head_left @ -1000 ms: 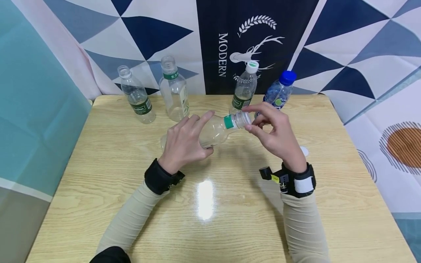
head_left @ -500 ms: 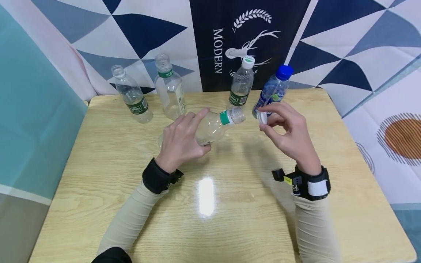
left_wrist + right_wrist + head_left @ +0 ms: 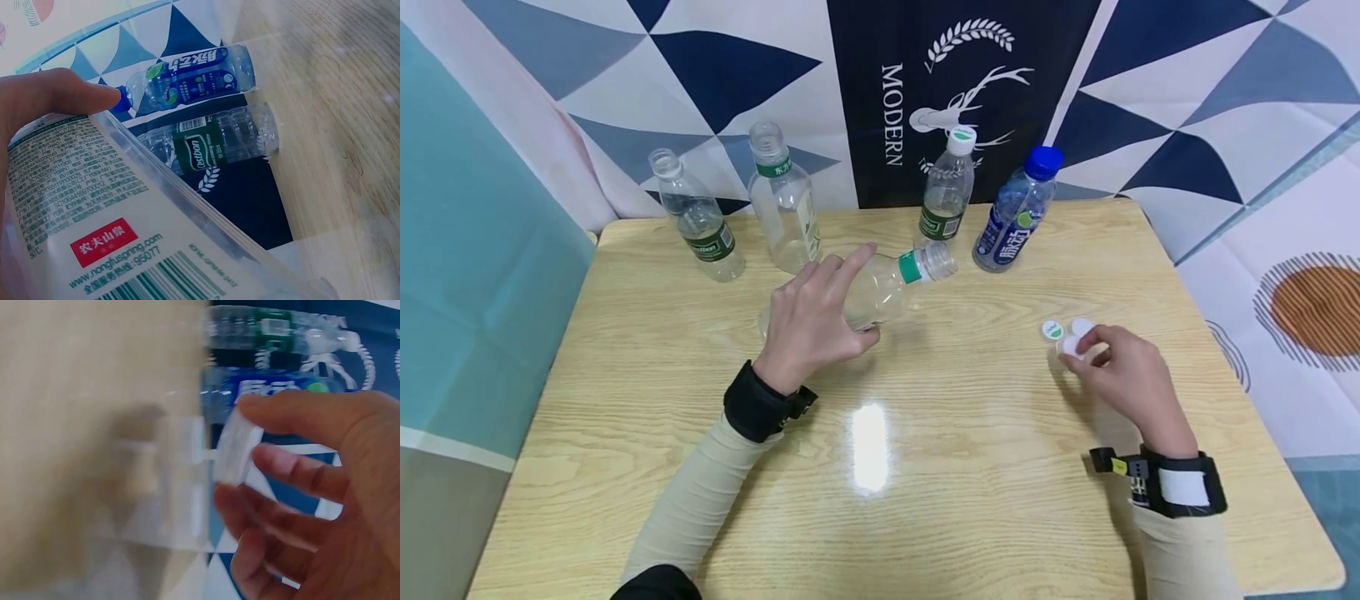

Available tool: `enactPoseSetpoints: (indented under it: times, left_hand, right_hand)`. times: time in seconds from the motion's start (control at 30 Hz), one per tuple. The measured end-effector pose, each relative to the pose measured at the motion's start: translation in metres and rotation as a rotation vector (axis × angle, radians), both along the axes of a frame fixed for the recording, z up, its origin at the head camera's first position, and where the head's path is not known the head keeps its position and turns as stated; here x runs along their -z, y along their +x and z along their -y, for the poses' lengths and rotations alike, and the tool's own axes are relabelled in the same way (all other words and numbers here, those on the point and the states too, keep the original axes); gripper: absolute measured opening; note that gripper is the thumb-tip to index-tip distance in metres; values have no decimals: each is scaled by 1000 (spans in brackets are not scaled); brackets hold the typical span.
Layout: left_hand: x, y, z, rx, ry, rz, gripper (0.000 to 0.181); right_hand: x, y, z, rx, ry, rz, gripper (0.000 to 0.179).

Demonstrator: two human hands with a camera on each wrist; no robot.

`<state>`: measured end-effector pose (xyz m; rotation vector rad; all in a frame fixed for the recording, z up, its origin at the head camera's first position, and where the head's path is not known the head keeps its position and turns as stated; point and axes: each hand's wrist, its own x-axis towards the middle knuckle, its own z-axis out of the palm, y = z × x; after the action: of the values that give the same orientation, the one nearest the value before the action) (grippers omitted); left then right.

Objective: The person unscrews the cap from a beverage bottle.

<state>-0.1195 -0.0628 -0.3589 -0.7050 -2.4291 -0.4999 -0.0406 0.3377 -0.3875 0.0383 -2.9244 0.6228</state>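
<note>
My left hand [image 3: 812, 321] grips a clear plastic bottle [image 3: 880, 293], tilted with its uncapped mouth toward the right. Green tape-like banding circles its neck, and a printed label with a red patch and barcode fills much of the left wrist view. Between thumb and fingers, my right hand [image 3: 1135, 379] pinches a white bottle cap [image 3: 237, 450] close over the table at the right. Right beside it lie two more caps, a white cap [image 3: 1082, 326] and a white cap with a green print [image 3: 1052, 331].
Along the back of the wooden table [image 3: 970, 500] stand a small uncapped bottle [image 3: 703, 225], a larger uncapped bottle [image 3: 786, 208], a white-capped bottle [image 3: 946, 196] and a blue-capped bottle [image 3: 1017, 212]. A patterned cloth [image 3: 737, 75] hangs behind them.
My right hand has taken the white cap off the bottle's mouth and carried it right and toward me, down to the other caps. My left hand still holds the bottle in place.
</note>
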Motion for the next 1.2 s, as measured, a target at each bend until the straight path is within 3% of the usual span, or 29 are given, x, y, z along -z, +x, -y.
enactPoseSetpoints:
  times: [0.2,0.6,0.8,0.97,1.2]
  left_hand:
    - [0,0,0,1,3,-4,93]
    - [1,-1,0,0,25,-27,94]
    - [-1,-3,2,-12,86,-90,92]
    - [-4,-6,5,-29,129,-129,94]
    - [-2,-6,8,-27,195,-111,92]
  right_hand:
    - [20,3,-9,-2,115,8,28]
    - [23,3,-6,41,168,-15,34]
    - [5,2,6,59,116,-86,43]
    - [-18,-22,36,-101,29,-133,29]
    - [-48,-56,85,-260,-67,-168,21]
